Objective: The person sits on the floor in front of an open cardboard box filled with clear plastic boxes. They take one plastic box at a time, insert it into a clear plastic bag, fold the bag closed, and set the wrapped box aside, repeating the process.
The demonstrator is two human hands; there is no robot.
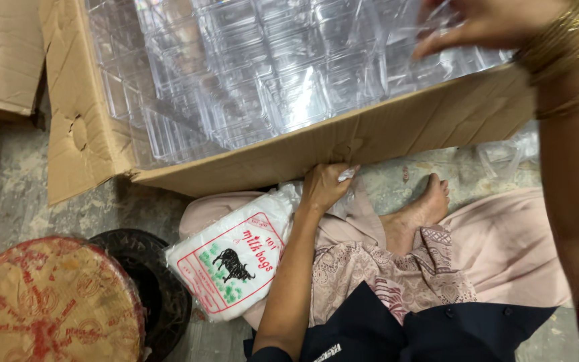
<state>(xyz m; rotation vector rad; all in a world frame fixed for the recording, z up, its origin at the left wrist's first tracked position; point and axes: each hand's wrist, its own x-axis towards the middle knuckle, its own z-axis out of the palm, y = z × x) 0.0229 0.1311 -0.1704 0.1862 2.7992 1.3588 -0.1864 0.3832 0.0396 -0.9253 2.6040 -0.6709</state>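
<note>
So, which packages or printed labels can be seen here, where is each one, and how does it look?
Plastic bag pack: on the lap, beside the left hand; white, flat, red border, black animal picture, green marks.
Cardboard box: in front of the knees; large, brown, open, full of clear plastic containers; right hand reaches in.
Round disc: bottom left; tan with red print.
</note>
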